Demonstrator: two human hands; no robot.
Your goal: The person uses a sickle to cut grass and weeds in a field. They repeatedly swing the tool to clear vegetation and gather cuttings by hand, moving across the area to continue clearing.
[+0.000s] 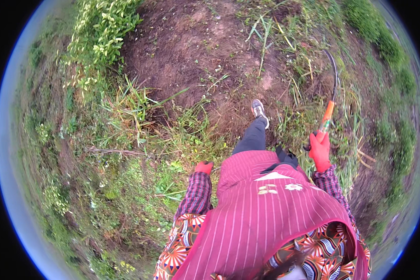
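Observation:
My right hand point(319, 150), in a red glove, grips the lower part of a sickle's orange handle point(327, 115). From it a thin, dark curved sickle blade point(334, 75) points away from me over grass at the right. At my left side hangs my left hand point(204, 167), in a red and dark glove. Its fingers are mostly turned from view, and nothing shows in it. Low grass and weeds point(168, 175) lie beside and below that hand.
Bare brown soil point(196, 45) stretches ahead, with a leafy bush point(101, 38) at its left. A grass clump point(136, 108) stands left of my shoe point(259, 110). Dry twigs point(119, 151) lie at the left. Cut-looking stalks point(365, 157) lie at the right.

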